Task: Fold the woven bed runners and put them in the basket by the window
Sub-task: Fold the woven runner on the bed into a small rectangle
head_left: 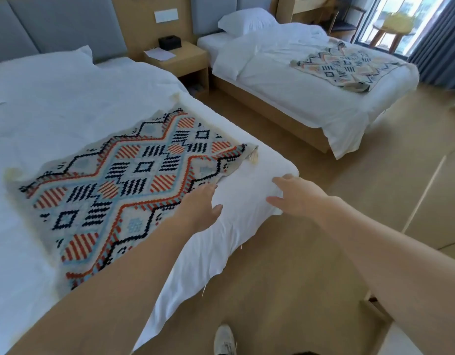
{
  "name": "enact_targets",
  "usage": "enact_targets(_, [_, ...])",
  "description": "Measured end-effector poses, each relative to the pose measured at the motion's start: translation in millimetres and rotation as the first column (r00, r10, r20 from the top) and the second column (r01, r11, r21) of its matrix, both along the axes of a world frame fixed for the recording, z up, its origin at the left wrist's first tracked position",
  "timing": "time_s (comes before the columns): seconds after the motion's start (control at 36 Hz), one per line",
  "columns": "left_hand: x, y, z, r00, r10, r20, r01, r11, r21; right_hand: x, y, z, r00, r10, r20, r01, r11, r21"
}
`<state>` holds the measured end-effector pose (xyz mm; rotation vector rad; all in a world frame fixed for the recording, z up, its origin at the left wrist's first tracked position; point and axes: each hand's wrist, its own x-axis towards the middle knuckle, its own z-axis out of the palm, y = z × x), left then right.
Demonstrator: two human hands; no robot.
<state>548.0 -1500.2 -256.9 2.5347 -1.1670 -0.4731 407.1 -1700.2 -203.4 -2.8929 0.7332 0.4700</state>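
Near runner [134,185]: lies flat on the near bed [246,201], directly under and beyond the left hand; its long axis runs across the bed, along the foot edge, from the left forearm away to the corner ahead of both hands
Near runner's far corner: rumpled and turned up, with a pale tassel [253,156], just beyond the fingertips of both hands
Left hand [200,208]: reaching forward palm down, fingers straight and loosely together, thumb out to the side, holding nothing; its fingertips lie at the runner's edge, contact cannot be told
Right hand [295,193]: reaching forward beside the left, fingers loosely spread, holding nothing; it is over the white sheet at the bed's corner, clear of the runner
Far runner [349,65]: crumpled on the second bed [285,93], well beyond the right hand
Basket [397,20]: a blurred yellowish shape on a small round table [390,34] at the window, farther off beyond the right hand
Shoe [223,339]: on the floor below, between the two forearms
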Motion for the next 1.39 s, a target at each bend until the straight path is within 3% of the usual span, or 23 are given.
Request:
enact_targets(0.44, [111.0,-83.6,-33.8,0.982,0.185,-0.049,-0.181,0.981,0.076,158.9,-115.2,-45.7,0.97,0.235,-0.068,-0.232,0.971,0.048])
enact_targets(0.56, [136.3,-120.0,-41.5,0.956,0.289,-0.05,-0.285,0.955,0.079,207.7,-159.9,-59.5,0.951,0.306,-0.04,-0.302,0.948,0.097])
enact_targets(0.81, [199.0,-194.8,-58.9,0.874,0.485,-0.04,-0.477,0.869,0.132,317.7,-233.6,-84.5,0.871,0.469,-0.147,-0.452,0.882,0.134])
enact_targets(1.0, [267.7,-203.0,-105.5,0.812,0.583,-0.044,-0.565,0.802,0.197,396.4,-241.7,-122.0,0.83,0.532,-0.168,-0.508,0.845,0.167])
enact_targets(1.17, [340.3,-207.6,-147.6,0.799,0.6,-0.033,-0.583,0.787,0.202,441.6,-245.9,-165.3,0.853,0.497,-0.159,-0.473,0.865,0.166])
enact_targets(1.25, [371.4,-214.4,-175.9,0.796,0.604,-0.041,-0.576,0.777,0.255,467.6,-242.3,-199.7,0.829,0.507,-0.236,-0.472,0.86,0.193])
enact_targets(1.39, [423.2,-222.5,-246.3,0.781,0.623,-0.047,-0.575,0.747,0.335,530.0,-231.3,-278.4,0.809,0.536,-0.239,-0.479,0.839,0.258])
